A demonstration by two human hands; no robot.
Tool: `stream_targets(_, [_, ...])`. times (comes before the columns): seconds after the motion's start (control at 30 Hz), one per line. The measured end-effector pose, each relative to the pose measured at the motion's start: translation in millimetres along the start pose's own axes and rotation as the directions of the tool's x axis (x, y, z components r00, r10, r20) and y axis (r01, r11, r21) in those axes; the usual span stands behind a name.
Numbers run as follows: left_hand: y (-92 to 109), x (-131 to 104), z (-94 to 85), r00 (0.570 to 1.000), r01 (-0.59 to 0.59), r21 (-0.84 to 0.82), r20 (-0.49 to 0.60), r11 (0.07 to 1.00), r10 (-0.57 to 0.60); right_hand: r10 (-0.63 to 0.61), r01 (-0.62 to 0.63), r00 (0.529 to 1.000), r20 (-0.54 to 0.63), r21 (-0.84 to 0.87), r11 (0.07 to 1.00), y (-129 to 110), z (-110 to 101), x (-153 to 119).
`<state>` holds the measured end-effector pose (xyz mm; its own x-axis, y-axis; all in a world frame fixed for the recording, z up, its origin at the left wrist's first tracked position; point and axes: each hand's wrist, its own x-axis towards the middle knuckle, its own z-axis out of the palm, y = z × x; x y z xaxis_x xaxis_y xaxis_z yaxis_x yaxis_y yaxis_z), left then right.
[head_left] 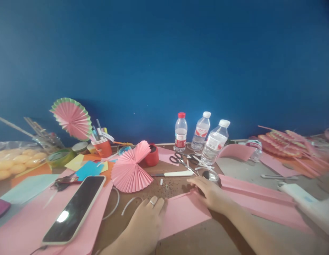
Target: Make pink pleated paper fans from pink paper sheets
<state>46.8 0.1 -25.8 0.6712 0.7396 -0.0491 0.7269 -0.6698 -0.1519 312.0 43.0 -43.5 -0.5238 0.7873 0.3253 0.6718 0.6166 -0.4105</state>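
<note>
A sheet of pink paper (pixel 184 216) lies on the brown table in front of me, a narrow strip along its far edge folded up. My left hand (pixel 147 221), with a ring on one finger, grips the sheet's far left corner with curled fingers. At the far right corner my right hand (pixel 209 193) pinches the folded edge; its thumb is partly hidden. Just beyond the hands are a pleated pink paper fan (pixel 132 170), a white-handled knife (pixel 177 174), black-handled scissors (pixel 182 161) and a roll of tape (pixel 210 175).
Three bottles (pixel 180 132) stand near the blue wall. A phone (pixel 75 210) lies on pink paper at left, near an orange cup (pixel 102 147) of pens. At right are creased pink paper (pixel 262 198), a white glue gun-like object (pixel 300 194) and blurred folded paper (pixel 284 143).
</note>
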Motion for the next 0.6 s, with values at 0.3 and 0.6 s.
stream_targets(0.3, [0,-2,4.6,0.989,0.145,-0.044,-0.023,0.989,-0.146,-0.086,0.082,0.994,0.066,0.063,0.995,-5,11,5])
stream_targets(0.6, [7,11,7.3,0.998,-0.004,-0.163,-0.061,0.987,-0.006,-0.186,0.203,0.972,0.141,-0.117,0.972,-9,13,0])
